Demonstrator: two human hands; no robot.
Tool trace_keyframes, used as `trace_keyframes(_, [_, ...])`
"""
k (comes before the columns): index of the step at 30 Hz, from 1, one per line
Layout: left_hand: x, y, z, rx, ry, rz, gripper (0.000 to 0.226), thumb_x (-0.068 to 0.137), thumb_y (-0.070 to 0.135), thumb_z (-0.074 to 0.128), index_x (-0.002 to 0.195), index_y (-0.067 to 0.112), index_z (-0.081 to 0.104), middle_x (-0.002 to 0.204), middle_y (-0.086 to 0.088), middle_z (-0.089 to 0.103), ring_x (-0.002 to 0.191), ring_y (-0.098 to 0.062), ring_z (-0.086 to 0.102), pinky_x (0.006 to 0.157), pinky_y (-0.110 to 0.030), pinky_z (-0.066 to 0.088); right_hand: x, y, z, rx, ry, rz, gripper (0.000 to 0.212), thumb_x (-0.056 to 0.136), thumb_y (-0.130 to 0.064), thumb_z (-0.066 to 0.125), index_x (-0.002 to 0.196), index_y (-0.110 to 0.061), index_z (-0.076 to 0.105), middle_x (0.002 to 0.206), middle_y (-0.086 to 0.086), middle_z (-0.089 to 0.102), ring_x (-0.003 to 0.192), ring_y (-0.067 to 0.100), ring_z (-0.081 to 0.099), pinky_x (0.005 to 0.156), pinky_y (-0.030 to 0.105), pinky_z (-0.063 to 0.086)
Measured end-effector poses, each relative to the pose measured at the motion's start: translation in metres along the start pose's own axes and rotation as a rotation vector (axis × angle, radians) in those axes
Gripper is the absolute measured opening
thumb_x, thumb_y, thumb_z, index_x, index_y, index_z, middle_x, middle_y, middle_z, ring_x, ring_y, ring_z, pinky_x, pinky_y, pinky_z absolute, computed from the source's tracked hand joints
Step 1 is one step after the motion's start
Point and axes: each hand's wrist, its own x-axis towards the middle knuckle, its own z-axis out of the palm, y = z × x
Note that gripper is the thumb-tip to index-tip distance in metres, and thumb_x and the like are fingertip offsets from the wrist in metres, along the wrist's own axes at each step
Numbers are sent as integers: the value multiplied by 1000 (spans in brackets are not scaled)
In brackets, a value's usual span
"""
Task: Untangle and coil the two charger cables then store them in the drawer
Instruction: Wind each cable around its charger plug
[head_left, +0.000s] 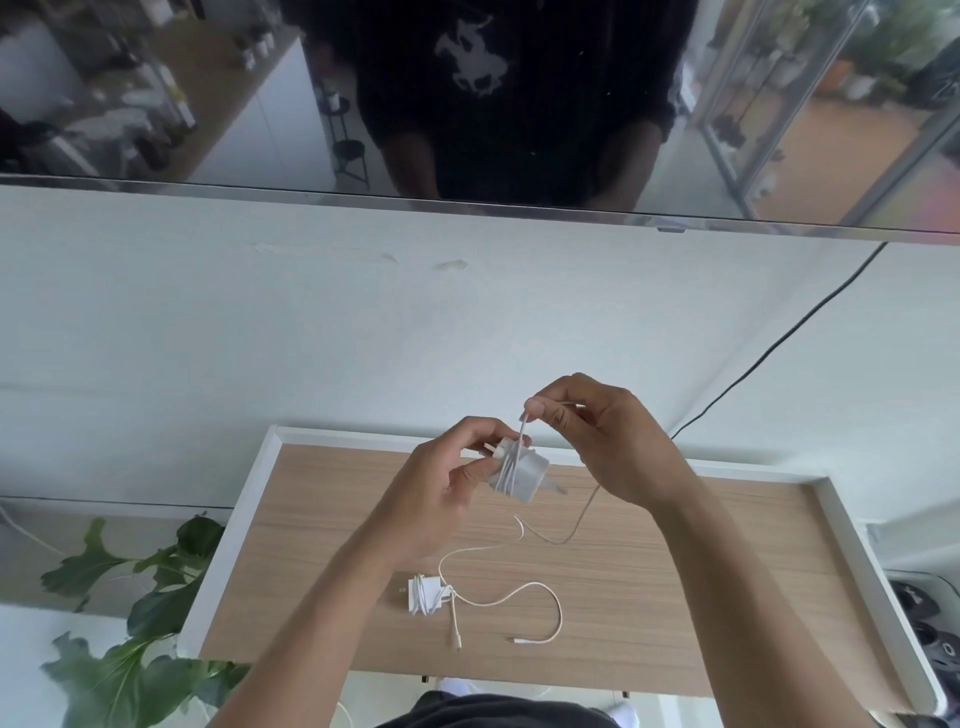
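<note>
My left hand (441, 488) grips a white charger plug (522, 475) above the wooden tabletop, with several turns of its white cable wound around the block. My right hand (597, 436) pinches that cable (522, 426) just above the plug; the slack (576, 525) hangs down to the table. A second white charger (423, 595) lies on the table nearer to me, partly wrapped, its loose cable (524, 590) curving to the right with its connector end free. No drawer can be seen.
The wooden table (675, 597) has a raised white rim (228, 530). A leafy plant (145, 597) stands at the left. A black cord (779, 343) runs down the white wall from a dark screen (467, 104) above.
</note>
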Motion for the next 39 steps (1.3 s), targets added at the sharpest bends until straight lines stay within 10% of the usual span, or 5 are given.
trace_keyframes(12, [12, -11, 22, -681, 337, -205, 32, 104, 25, 62, 129, 6, 65, 123, -6, 80, 115, -27, 76, 97, -44, 64, -5, 28, 25, -85, -154, 173, 46, 115, -47, 48, 82, -27, 73, 66, -10, 51, 48, 8, 38, 49, 21, 34])
trace_keyframes(17, [14, -22, 20, -350, 472, -271, 14, 113, 24, 60, 126, 19, 64, 121, 1, 79, 99, -20, 83, 93, -42, 63, -15, 28, 41, -182, -292, 126, 37, 114, -46, 49, 98, -30, 78, 88, 23, 67, 57, 15, 52, 63, 36, 52])
trace_keyframes(22, [9, -24, 17, 21, 552, -265, 14, 110, 20, 63, 122, 26, 58, 116, 12, 71, 106, -8, 73, 86, -34, 56, -21, 20, 40, -215, -393, 144, 29, 112, -43, 50, 103, -33, 75, 72, -7, 57, 60, 20, 70, 74, 50, 64])
trace_keyframes(28, [0, -30, 19, 253, 372, -92, 32, 107, 4, 63, 131, 23, 56, 120, 3, 67, 113, -18, 65, 96, -43, 57, -18, -5, 26, -286, -322, 48, 30, 111, -37, 59, 94, -23, 80, 56, -10, 45, 51, 8, 41, 53, 21, 36])
trace_keyframes(39, [-9, -3, 2, 22, -38, -80, 27, 113, 11, 59, 133, 29, 61, 124, 15, 72, 124, -12, 69, 102, -22, 53, -11, -2, 3, -203, -160, 11, 33, 108, -43, 66, 83, -22, 70, 60, -20, 55, 58, 6, 44, 58, 14, 37])
